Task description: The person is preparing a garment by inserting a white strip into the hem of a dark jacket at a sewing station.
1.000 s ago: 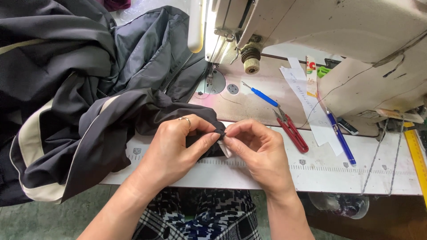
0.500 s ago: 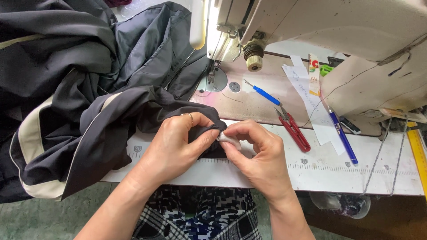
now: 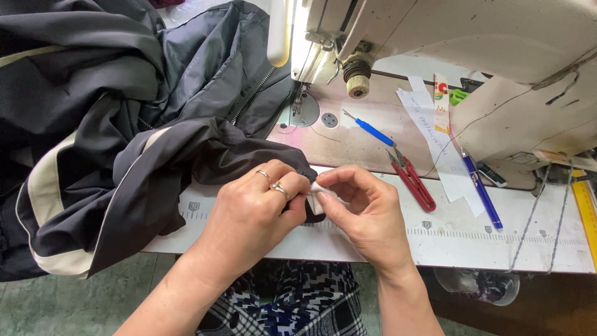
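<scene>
Hands pinched together on a small white tag [image 3: 321,198] at the dark jacket [image 3: 155,155] edge.
Left hand [image 3: 249,218] clamped the fabric, right hand [image 3: 367,214] the tag; edges were best kept flush.

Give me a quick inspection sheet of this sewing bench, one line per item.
Surface: white table with printed ruler marks, worn near the sewing machine.
Job's things: dark jacket with cream stripes, heaped at left; small white tag at its edge.
Clutter: red snips, blue pen, blue-handled pick, paper strips, yellow ruler.
Grippers: left hand and right hand both pinch the tag against the fabric.
Cables: grey thread hanging down at right.
Surroundings: green floor; checked clothing on the lap.
</scene>
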